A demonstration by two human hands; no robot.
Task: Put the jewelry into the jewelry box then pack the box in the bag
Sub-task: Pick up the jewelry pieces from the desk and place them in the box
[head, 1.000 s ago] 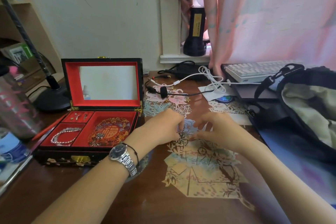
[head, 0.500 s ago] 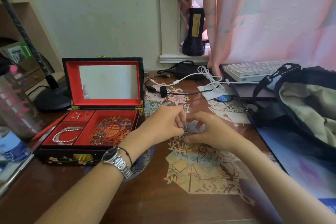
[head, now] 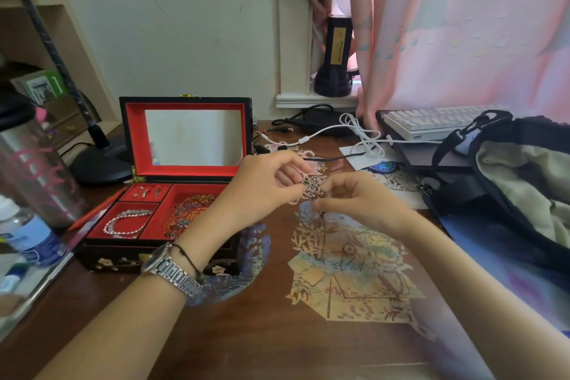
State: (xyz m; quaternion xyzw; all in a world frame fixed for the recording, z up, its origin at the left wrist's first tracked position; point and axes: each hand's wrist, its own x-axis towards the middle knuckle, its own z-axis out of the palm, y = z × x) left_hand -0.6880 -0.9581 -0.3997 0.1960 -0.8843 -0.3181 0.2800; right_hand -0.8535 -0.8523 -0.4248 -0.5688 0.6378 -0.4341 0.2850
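At left of centre, jewelry box [head: 160, 234] with lid up, mirror facing forward, a bead bracelet [head: 128, 223] in its lower-left compartment. Just right of the box, left hand [head: 262, 188] with fingers curled, pinching a small silver ornament [head: 314, 189] at mid-frame, raised above the table [head: 262, 333]. Right hand [head: 361, 203] pinching the same ornament from the other side. At the right edge, open dark bag [head: 509, 182].

Soft daylight thru pink curtain [head: 462, 25]; wide-angle edge warp, slight blur.
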